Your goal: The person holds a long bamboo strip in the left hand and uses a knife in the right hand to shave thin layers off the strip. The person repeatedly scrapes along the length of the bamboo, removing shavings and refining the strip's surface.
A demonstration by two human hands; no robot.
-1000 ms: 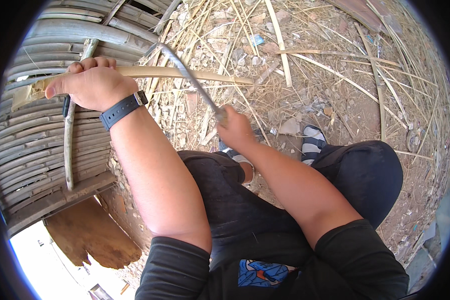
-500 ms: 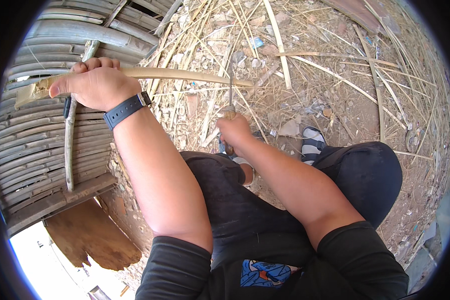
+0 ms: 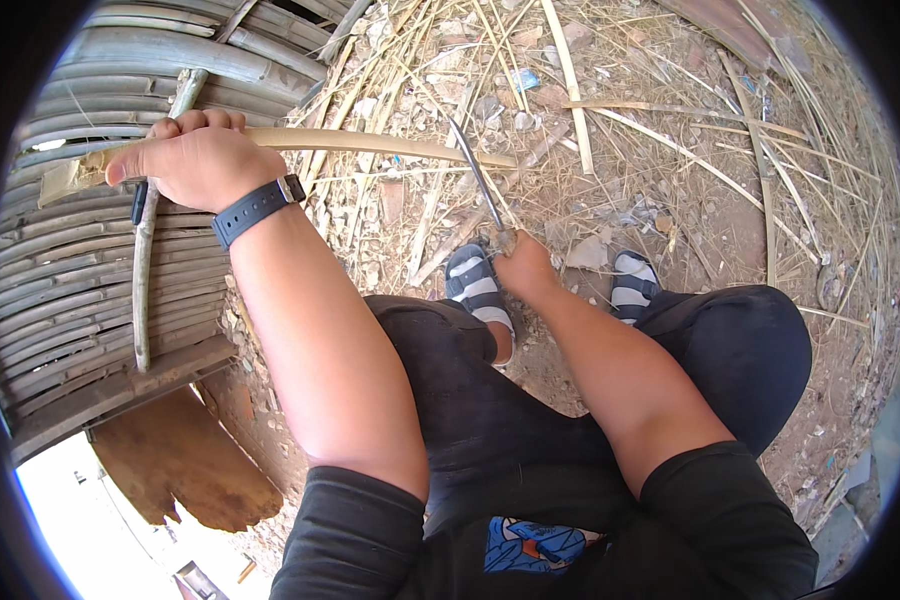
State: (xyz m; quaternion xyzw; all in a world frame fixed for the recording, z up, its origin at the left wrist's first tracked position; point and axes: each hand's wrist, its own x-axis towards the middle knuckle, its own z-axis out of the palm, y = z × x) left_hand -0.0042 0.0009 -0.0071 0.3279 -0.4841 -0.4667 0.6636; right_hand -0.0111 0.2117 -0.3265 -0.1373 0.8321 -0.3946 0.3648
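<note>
My left hand (image 3: 198, 163), with a dark watch on its wrist, is wrapped round a pale split bamboo strip (image 3: 360, 142) near its thick, ragged end. The strip runs to the right and narrows toward its tip above the ground. My right hand (image 3: 526, 268) is closed round the handle of a long, thin-bladed knife (image 3: 478, 175). The blade slants up and left, its upper part near the strip's tip; whether they touch I cannot tell. Most of the handle is hidden by my fingers.
A bamboo-slat wall (image 3: 80, 270) stands at the left, with an upright pole (image 3: 144, 280) against it. Loose bamboo strips (image 3: 570, 90), shavings and stones litter the ground. My sandalled foot (image 3: 475, 285) is close to my right hand. A brown torn sheet (image 3: 185, 460) lies lower left.
My right hand has moved to the right, and the knife has tipped from nearly upright to leaning left. The bamboo strip and my left hand have hardly moved.
</note>
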